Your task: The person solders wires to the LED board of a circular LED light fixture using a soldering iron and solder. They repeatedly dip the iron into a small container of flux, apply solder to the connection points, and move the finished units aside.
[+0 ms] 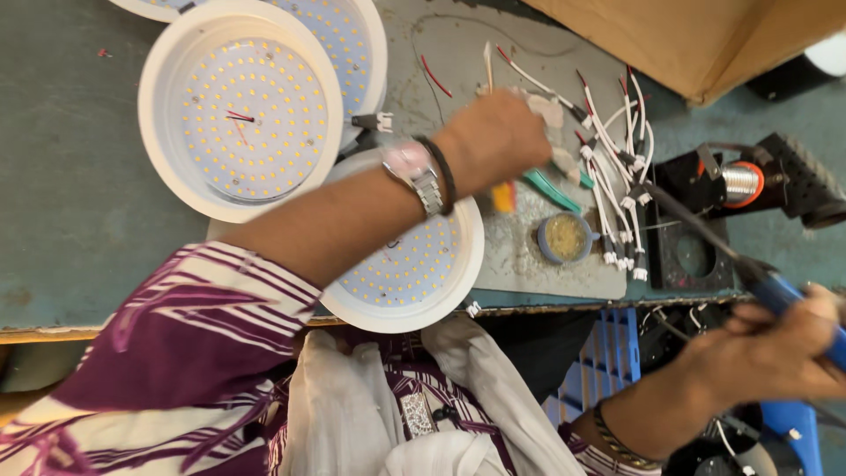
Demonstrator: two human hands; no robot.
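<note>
My left hand (493, 141), with a watch and a dark band on the wrist, reaches across the bench and curls over a bunch of white wire leads (617, 176) with red ends. What its fingers grip is hidden. My right hand (775, 353), at the lower right, holds a blue-handled soldering iron (705, 234), whose tip points at the wire connectors. A round white LED light panel (414, 273) lies under my left forearm. A second LED panel (238, 106) lies to the upper left.
A small round tin of flux (564, 238) and green-handled tweezers (551, 189) lie on the grey work mat (529, 264). A solder spool (740, 183) sits on a black stand at right. A cardboard box (705, 35) is at the back. A blue crate (599, 361) stands below the bench edge.
</note>
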